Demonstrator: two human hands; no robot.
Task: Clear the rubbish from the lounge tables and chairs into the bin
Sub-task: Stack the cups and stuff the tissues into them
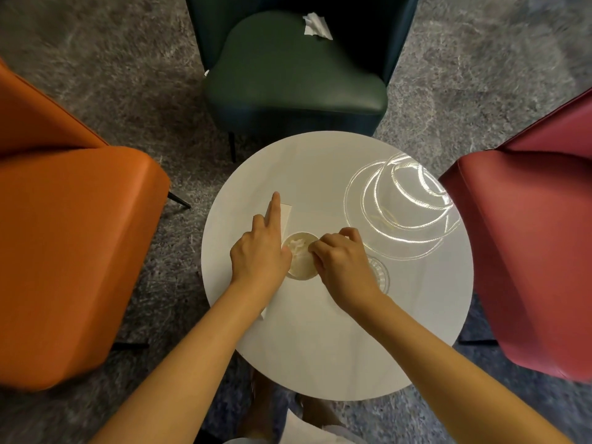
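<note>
Right hand (342,264): fingers curled, pinched the right rim of the paper cup (301,262). Left hand (259,254): against the cup's left side, index finger straight out over a flat white napkin (286,216), other fingers tucked under, so can't tell if it gripped anything. Cup stood upright near the middle of the round white bench (320,168), with crumpled white scrap (296,246) inside. Clear plastic lid (381,274) lay flat on the bench, partly under the right hand. Further out: crumpled tissue (315,25) on the green chair (294,81) seat, orange chair (73,235) left, red chair (528,235) right.
</note>
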